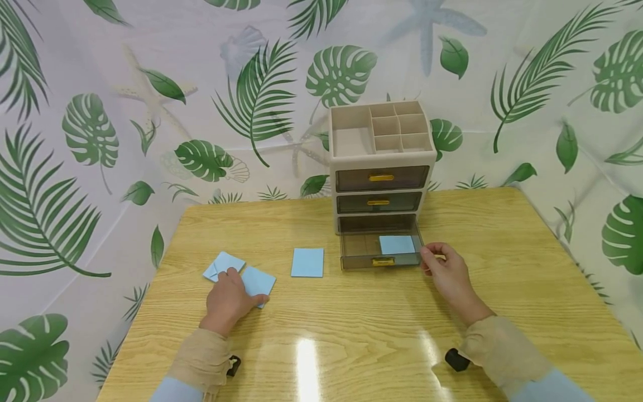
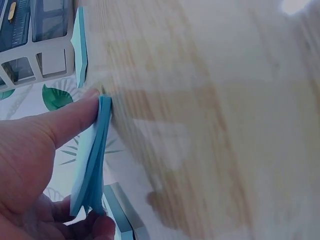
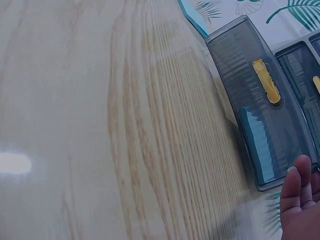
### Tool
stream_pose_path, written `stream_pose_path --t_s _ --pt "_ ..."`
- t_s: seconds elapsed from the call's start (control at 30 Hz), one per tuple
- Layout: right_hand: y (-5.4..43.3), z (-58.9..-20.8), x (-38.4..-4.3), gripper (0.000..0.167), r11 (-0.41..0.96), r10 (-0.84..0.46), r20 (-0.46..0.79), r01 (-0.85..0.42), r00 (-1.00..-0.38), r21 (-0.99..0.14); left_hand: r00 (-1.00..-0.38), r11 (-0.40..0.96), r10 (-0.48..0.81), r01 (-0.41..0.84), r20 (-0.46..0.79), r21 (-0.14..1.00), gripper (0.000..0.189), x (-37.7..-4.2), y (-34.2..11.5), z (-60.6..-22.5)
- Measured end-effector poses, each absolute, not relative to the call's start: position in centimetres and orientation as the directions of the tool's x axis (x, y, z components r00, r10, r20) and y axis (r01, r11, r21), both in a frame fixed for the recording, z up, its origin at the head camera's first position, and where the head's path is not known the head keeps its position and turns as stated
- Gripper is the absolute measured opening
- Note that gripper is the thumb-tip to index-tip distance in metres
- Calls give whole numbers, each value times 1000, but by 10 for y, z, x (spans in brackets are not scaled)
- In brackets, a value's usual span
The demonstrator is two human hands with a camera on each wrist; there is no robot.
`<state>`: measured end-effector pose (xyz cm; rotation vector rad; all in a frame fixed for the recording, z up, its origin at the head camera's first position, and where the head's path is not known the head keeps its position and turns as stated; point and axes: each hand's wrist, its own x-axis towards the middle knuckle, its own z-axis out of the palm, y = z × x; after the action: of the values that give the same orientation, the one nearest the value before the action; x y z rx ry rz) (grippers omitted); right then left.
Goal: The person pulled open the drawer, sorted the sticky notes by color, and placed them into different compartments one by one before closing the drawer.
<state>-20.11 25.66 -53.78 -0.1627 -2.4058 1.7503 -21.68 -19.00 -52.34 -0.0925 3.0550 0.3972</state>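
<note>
My left hand (image 1: 228, 298) pinches a pad of light blue sticky notes (image 1: 258, 281) at the left of the table. In the left wrist view its thumb lies along one edge, and the sheets (image 2: 92, 160) fan apart a little. Close to those fingers lie more blue notes (image 1: 228, 261), partly overlapped by the hand. Across the table, the fingertips of my right hand (image 1: 449, 273) touch the right side of a pulled-out clear brown drawer (image 1: 359, 245). Inside that drawer, toward its right end, lies another blue pad (image 1: 397, 244).
The drawer belongs to a cream desk organizer (image 1: 383, 162) with two more drawers above, both pushed in, and an open compartment top. One more blue pad (image 1: 307, 262) lies flat left of the drawer. Leaf-patterned cloth (image 1: 281, 100) hangs behind the wooden table (image 1: 351, 324).
</note>
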Motion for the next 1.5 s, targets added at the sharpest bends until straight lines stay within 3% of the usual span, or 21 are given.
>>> stream_pose_path --t_s 0.3,0.63,0.9,1.17,1.5 --pt "257 -538 -202 46 322 181 70 -8 -981 -947 -995 952 -46 -70 -85 299 73 -216 -189 -523" --pt "257 -541 -206 44 289 182 53 2 -982 -957 -999 862 7 -17 -44 507 58 -217 -189 -526" --pt "255 -544 -206 39 261 195 51 1 -979 -965 -988 806 86 143 126 575 21 -216 -184 -522" --pt "250 -544 -206 36 258 232 62 0 -971 -966 -960 716 162 273 227 643 18 -210 -166 -506" --pt "249 -544 -205 38 241 241 20 40 -970 -970 -910 663 238 408 340 628 12 -208 -138 -489"
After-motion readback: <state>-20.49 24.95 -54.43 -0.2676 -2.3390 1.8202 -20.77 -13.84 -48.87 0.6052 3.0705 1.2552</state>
